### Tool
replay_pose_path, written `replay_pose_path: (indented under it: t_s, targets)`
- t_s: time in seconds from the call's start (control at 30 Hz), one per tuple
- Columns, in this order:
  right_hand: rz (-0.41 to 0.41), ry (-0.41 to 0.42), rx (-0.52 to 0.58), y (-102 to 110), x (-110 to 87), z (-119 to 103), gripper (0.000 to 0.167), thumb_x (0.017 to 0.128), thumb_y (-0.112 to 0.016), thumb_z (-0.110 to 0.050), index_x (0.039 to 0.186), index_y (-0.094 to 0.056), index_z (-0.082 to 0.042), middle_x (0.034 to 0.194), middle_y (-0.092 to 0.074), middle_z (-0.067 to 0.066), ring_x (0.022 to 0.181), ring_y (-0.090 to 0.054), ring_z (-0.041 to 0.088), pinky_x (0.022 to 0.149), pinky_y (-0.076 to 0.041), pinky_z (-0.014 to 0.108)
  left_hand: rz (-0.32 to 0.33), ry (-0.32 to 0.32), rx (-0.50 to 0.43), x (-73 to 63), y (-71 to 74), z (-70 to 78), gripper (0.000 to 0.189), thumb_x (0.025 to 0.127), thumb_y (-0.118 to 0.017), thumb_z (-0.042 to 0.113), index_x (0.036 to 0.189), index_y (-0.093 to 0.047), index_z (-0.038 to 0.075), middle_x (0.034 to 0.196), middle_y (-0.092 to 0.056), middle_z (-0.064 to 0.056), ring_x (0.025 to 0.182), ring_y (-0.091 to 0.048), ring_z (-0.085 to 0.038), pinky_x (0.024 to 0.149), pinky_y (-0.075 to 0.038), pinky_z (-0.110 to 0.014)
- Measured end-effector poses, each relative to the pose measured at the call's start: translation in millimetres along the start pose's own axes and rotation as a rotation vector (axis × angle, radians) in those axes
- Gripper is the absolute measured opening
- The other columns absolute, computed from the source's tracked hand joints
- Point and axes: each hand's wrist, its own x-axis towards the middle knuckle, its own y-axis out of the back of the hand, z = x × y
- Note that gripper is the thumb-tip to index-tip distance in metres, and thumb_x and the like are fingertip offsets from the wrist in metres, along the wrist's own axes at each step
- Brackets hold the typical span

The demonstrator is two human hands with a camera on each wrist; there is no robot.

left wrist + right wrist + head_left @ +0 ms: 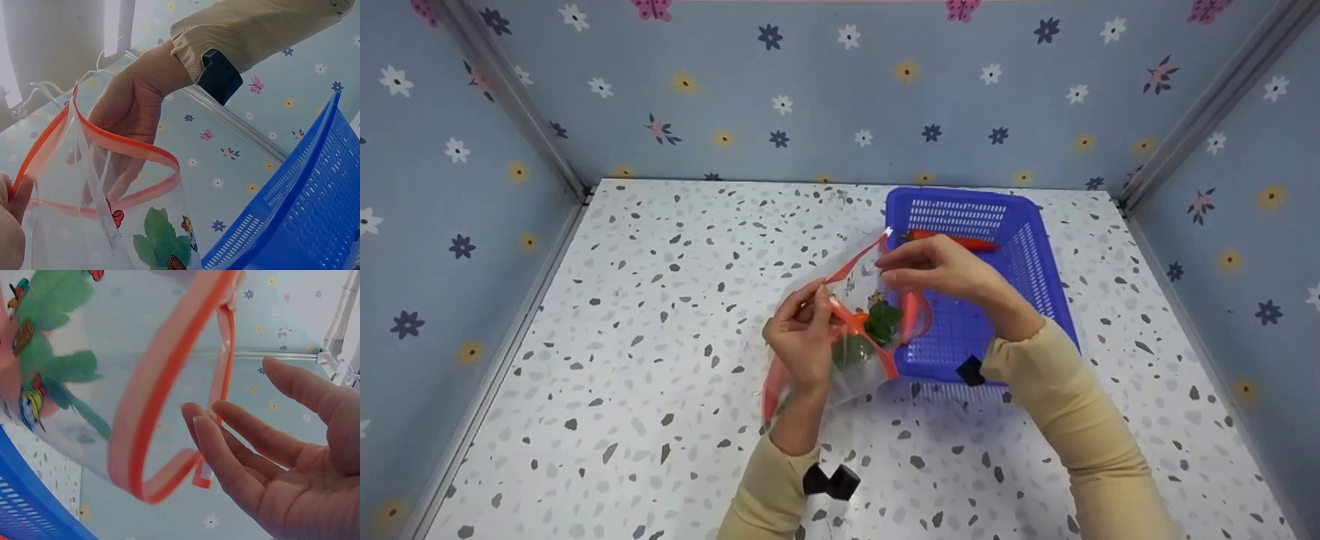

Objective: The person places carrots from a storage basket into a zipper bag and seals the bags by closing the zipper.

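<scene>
A clear plastic zip bag [851, 287] with orange-red trim leans beside the blue basket, its mouth spread apart. My left hand [802, 330] pinches the trim at the mouth between thumb and fingers. Just across the opening is my right hand [934, 270], fingers loosely bent with nothing between them. In the right wrist view its fingertips [208, 433] overlap the far trim. Through the clear plastic show a round green thing [851, 352], a dark green leafy piece [883, 322] and something orange. Small cartoon prints mark the bag's side.
A blue slotted basket [1054, 277] stands right of the bag, with a carrot [952, 241] lying near its back wall. Beneath is a white speckled tabletop [660, 337]. Blue flowered panels [810, 90] enclose the back and both sides.
</scene>
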Motion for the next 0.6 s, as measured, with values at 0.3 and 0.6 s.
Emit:
replay_pose_path:
  t_s: [0.3,0.6]
  targets:
    - [0.165,-0.032,0.088,27,13.2,2,0.034,0.086,-0.059,-0.018,0.109,-0.059,0.006,0.094,-0.063,0.013,0.078,-0.061,0.019,0.074,-0.052,0.029,0.012,-0.044,0.024,0.2,2.9,-4.9,0.014,0.081,-0.061,0.001,0.09,-0.065,-0.009,0.069,-0.061,-0.017,0.047,-0.056,-0.02,0.041,-0.05,-0.032]
    - [0.428,-0.191,0.09,41,40.9,27,0.03,0.085,-0.06,-0.02,0.106,-0.061,0.002,0.093,-0.061,0.013,0.074,-0.06,0.02,0.068,-0.053,0.023,0.008,-0.028,0.027,0.6,3.6,-1.5,0.016,0.082,-0.061,0.002,0.092,-0.064,-0.009,0.065,-0.056,-0.029,0.048,-0.057,-0.02,0.04,-0.05,-0.03]
